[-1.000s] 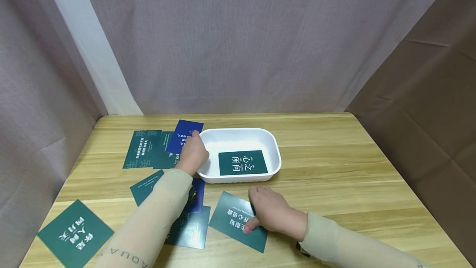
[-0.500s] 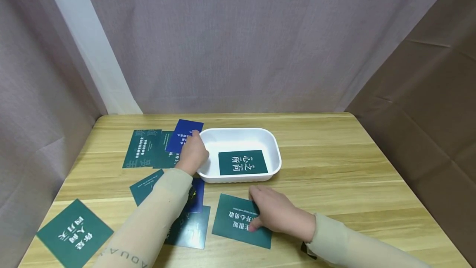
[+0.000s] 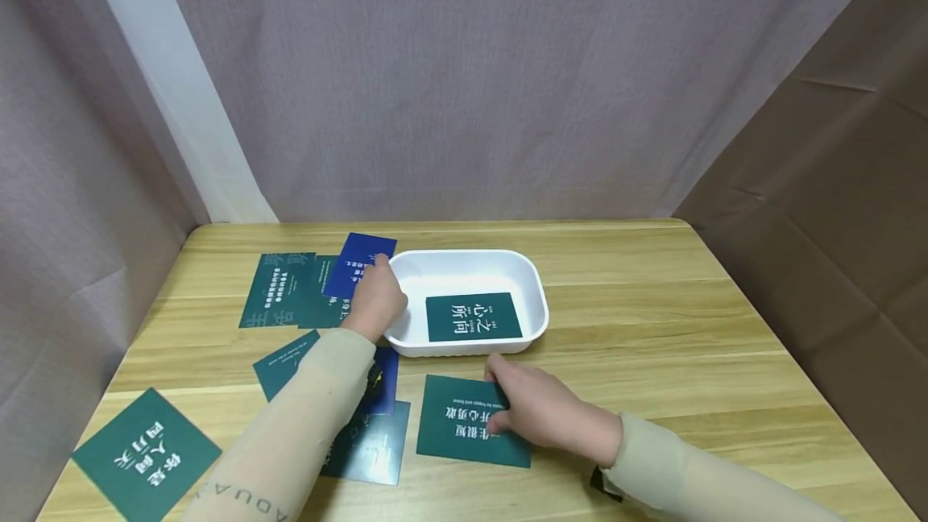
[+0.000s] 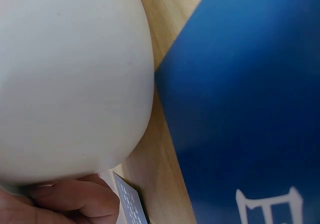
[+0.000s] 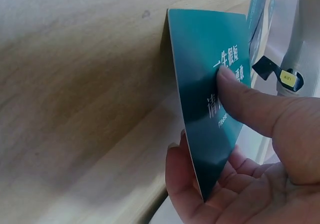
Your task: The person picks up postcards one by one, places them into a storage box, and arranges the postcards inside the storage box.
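Note:
My left hand grips the left end of a white plastic tray; in the left wrist view its curled fingers are at the tray's rim. Inside the tray lies a dark green card with white characters. My right hand pinches another green card in front of the tray. In the right wrist view the thumb presses the printed face, the other fingers are behind it, and the card is tilted off the wood.
Left of the tray lie green cards and a blue card, partly overlapping. More cards lie under my left forearm, including a shiny green card. One green card sits at the table's left front. Curtains stand behind the table.
My right hand has shifted slightly right with the green card, which has turned squarer to the tray. The left hand and the tray have stayed put.

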### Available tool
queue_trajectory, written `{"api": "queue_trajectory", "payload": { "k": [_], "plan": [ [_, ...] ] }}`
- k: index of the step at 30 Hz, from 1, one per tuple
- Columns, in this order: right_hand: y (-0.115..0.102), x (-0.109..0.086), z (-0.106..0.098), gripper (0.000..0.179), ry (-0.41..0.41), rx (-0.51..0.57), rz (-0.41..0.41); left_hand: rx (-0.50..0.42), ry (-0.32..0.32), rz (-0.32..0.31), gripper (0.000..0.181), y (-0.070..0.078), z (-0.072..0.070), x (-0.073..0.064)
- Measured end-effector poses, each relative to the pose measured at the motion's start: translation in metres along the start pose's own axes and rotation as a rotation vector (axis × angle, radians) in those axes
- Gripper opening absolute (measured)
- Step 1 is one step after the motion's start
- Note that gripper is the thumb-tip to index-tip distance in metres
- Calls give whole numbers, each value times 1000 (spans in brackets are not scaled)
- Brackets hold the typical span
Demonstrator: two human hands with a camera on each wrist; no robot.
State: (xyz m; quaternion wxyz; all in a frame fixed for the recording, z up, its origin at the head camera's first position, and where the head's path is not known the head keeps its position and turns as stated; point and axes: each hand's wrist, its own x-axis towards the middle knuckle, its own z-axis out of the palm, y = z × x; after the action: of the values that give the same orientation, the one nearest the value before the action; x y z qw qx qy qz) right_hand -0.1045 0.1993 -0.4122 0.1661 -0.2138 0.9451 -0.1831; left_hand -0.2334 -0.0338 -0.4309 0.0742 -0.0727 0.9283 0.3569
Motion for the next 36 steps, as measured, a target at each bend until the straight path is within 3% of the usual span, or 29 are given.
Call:
{"api": "queue_trajectory", "payload": {
  "k": [15,23,29,36],
  "plan": [
    [6,2,-17,15,28,110,-74,13,16,18,76,-2,1,2],
    [14,4,-37,13,29,215,-106,11,17,26,76,-2,1,2],
    [15,3,-58,12,66,218,-138,-1,11,24,76,-1,-1,0],
    [14,7,-80,11,103,230,-107,-4,9,14,77,0,-1,-1]
  ]
}}
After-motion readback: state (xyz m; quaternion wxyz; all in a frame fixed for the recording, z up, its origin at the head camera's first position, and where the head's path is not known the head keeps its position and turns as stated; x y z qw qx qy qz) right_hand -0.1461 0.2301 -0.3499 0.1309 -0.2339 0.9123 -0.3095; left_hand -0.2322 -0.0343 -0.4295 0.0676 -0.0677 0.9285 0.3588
